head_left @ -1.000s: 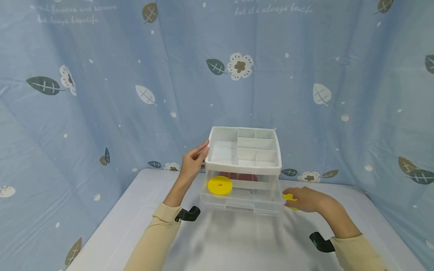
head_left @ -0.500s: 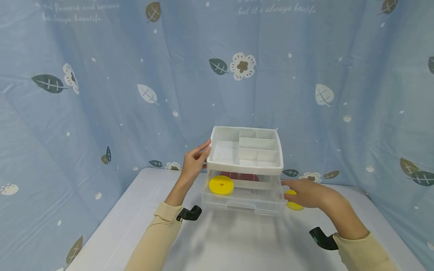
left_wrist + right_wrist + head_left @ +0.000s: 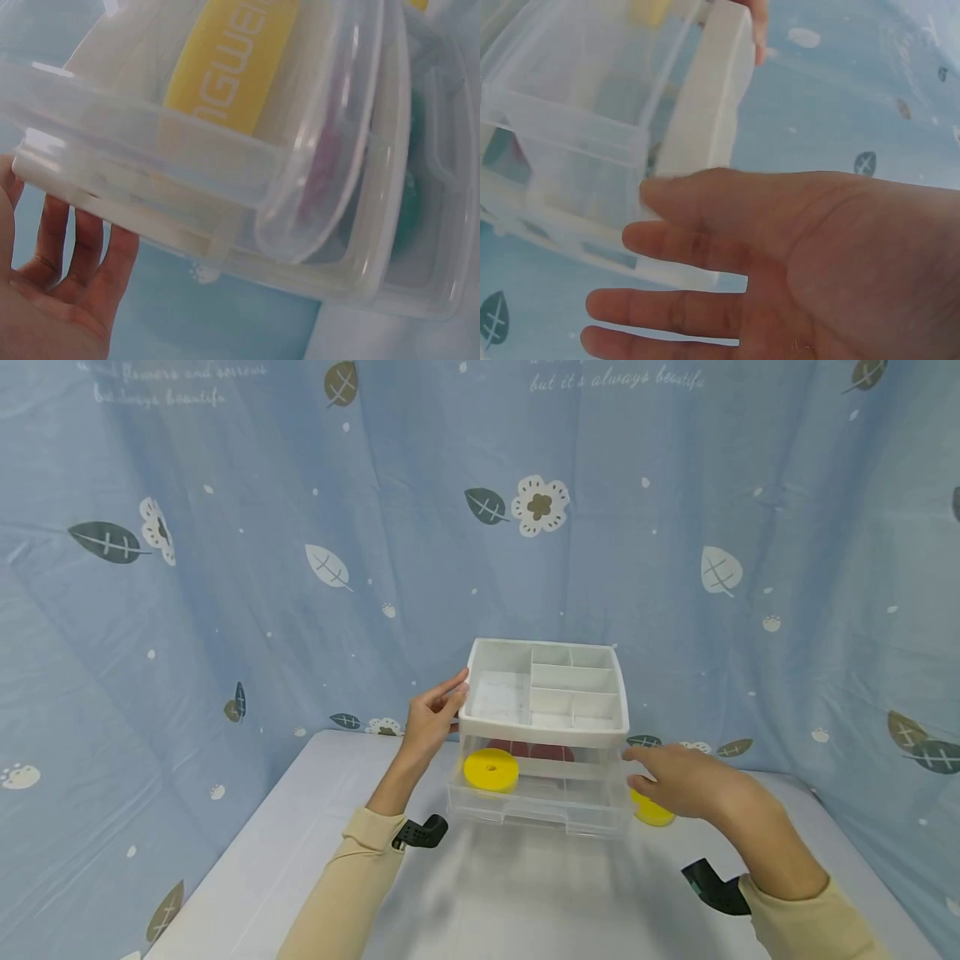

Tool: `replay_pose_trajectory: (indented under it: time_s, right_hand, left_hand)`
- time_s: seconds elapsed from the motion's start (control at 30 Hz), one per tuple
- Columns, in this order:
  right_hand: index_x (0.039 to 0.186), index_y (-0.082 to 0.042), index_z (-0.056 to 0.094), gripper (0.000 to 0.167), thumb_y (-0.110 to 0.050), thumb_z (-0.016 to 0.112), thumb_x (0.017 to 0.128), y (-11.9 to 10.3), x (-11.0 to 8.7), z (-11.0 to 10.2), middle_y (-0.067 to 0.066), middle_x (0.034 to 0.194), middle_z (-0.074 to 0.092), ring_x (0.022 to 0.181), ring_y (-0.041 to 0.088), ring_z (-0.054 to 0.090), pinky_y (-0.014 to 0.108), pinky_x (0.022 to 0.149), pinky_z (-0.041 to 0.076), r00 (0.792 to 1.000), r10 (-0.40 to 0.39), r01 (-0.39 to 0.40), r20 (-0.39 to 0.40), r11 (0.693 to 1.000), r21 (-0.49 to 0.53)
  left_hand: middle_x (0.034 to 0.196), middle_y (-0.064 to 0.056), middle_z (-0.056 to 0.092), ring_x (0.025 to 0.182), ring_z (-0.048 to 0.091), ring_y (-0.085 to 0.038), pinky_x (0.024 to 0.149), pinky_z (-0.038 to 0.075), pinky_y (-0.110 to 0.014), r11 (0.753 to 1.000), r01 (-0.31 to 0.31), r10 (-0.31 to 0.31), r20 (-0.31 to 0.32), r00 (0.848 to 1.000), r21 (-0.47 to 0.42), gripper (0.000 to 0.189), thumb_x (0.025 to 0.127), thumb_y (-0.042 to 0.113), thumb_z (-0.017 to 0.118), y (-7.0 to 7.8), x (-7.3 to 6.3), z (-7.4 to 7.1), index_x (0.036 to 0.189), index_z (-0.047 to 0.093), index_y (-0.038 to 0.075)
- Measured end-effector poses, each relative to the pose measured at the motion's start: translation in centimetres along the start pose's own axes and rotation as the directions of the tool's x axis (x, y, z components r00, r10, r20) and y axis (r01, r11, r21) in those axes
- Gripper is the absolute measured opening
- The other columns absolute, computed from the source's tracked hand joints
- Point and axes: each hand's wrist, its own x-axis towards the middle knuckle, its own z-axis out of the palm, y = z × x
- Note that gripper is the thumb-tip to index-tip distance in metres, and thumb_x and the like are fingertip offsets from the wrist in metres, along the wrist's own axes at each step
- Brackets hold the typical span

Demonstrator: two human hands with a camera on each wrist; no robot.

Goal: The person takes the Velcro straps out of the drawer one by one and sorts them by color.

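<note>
Blue curtain (image 3: 420, 485) printed with leaves and flowers is hung behind and at both sides of a white table (image 3: 525, 902). Near the curtain, at the back of the table, a box (image 3: 543, 732) is seen, topped by a white tray (image 3: 497, 697) that is divided into compartments. Below the tray, a clear drawer (image 3: 540, 822) is pulled out toward the person. At its left end a yellow disc (image 3: 491, 780) is held, and white letters on yellow are shown through the plastic in the left wrist view. Behind the disc, dark red shapes (image 3: 551, 752) are made out. Lower in the box, something green (image 3: 410, 217) is blurred by the plastic.

By the left hand (image 3: 429, 722), the box is gripped at its left edge, with fingers curled behind the tray. Nothing is grasped by the right hand (image 3: 686, 781); its fingers are extended beside the box's right side, and whether the side is touched cannot be told. A second disc (image 3: 656, 814), also yellow, is partly hidden by that hand. Beige sleeves (image 3: 337, 885) are worn.
</note>
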Motion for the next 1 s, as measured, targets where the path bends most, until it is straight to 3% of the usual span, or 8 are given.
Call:
replay_pose_trajectory:
  time_s: [0.2, 0.43, 0.63, 1.0]
  right_hand:
    - [0.143, -0.010, 0.050, 0.063, -0.045, 0.064, 0.093, -1.0, -0.5, -1.0, 0.021, 0.139, 0.056, 0.123, 0.043, 0.054, 0.063, 0.095, 0.049, 1.000, -0.015, 0.015, -0.010, 1.000, -0.022]
    - [0.139, -0.007, 0.054, 0.062, -0.048, 0.061, 0.094, -2.3, -0.5, -1.5, 0.019, 0.139, 0.057, 0.126, 0.042, 0.052, 0.062, 0.099, 0.046, 0.999, -0.028, 0.027, -0.021, 0.999, -0.034]
    - [0.139, -0.006, 0.055, 0.063, -0.049, 0.062, 0.093, -3.2, -0.1, -1.5, 0.018, 0.137, 0.058, 0.123, 0.041, 0.055, 0.061, 0.098, 0.048, 0.997, -0.058, 0.056, -0.046, 0.997, -0.048]
    - [0.133, -0.011, 0.061, 0.050, -0.042, 0.065, 0.094, -4.4, 0.9, -0.4, 0.009, 0.130, 0.065, 0.112, 0.028, 0.064, 0.050, 0.094, 0.055, 0.976, -0.163, 0.157, -0.146, 0.986, -0.052]
  left_hand:
    - [0.114, -0.026, 0.063, 0.107, 0.064, -0.039, 0.078, 0.061, -0.030, 1.000, 0.001, -0.001, 0.009, 1.000, -0.006, 0.039, 0.099, 0.034, 0.060, 0.2, -0.1, 0.0, 0.138, 0.057, 0.032]
    - [0.110, -0.022, 0.065, 0.098, 0.068, -0.028, 0.076, 0.062, -0.032, 1.000, 0.003, -0.003, -0.005, 1.000, 0.000, 0.038, 0.099, 0.034, 0.060, 0.1, -0.1, 0.1, 0.137, 0.058, 0.032]
    - [0.110, -0.020, 0.066, 0.098, 0.068, -0.025, 0.076, 0.062, -0.033, 1.000, -0.008, 0.008, -0.004, 1.000, -0.014, 0.037, 0.099, 0.032, 0.060, -0.1, -0.1, 0.1, 0.136, 0.059, 0.032]
    - [0.110, -0.023, 0.063, 0.102, 0.066, -0.032, 0.079, 0.062, -0.037, 1.000, 0.000, 0.000, 0.002, 1.000, -0.019, 0.038, 0.099, 0.031, 0.060, 0.2, -0.3, 0.1, 0.137, 0.058, 0.031]
